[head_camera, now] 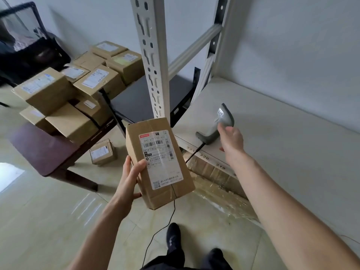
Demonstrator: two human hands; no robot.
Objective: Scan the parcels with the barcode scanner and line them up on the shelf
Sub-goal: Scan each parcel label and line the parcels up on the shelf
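My left hand [130, 178] grips a brown cardboard parcel [155, 162] by its left side and holds it up in front of me, white barcode label facing up. A grey barcode scanner [224, 116] lies on the pale shelf board [282, 145] near its front left corner. My right hand [231, 138] reaches over the shelf edge, and its fingertips are at the scanner's neck with the fingers not curled round it. Nothing else lies on the part of the shelf I see.
Several labelled parcels [78, 88] are piled on a dark low table [44, 151] at the left. One small parcel [103, 152] lies on the floor. The shelf's perforated upright [152, 55] stands behind the held parcel. The scanner cable [165, 221] trails across the floor by my shoes. Wrapped boxes [212, 170] sit under the shelf.
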